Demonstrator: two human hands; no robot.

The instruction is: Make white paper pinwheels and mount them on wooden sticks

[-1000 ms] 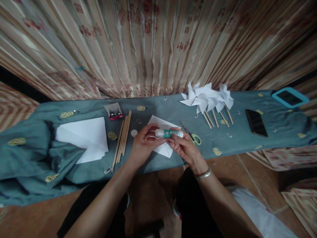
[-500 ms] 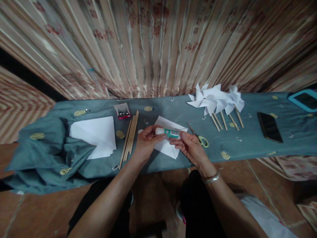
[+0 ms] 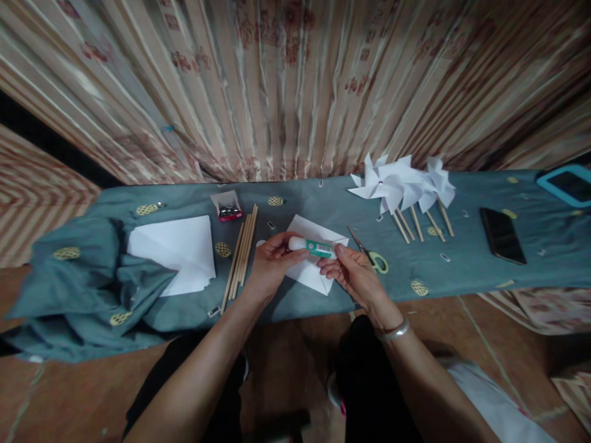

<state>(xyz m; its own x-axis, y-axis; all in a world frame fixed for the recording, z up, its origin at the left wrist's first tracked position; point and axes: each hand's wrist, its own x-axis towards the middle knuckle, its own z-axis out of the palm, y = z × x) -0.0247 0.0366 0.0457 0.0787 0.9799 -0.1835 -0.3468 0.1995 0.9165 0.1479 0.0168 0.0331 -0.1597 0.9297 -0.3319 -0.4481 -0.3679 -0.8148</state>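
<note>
Two-Handed Hold on a White-and-green tube

At the left end, bunched cloth overlaps the front of a paper stack. An open box and parallel wooden sticks lie to its right. The left hand has its grip pinching the tube's white end. The tube is over a folded sheet near the front edge. The right hand has its grip pinching the opposite end between thumb and fingers. Scissors lie just beside it, points rearward. Paper pinwheels overlap near the rear edge. A stretch of covering separates the scissors from a dark phone; a blue-framed device is at the right rear. The worktop is long, narrow and cloth-covered. A pleated curtain borders its rear edge; brown floor shows in front.
</note>
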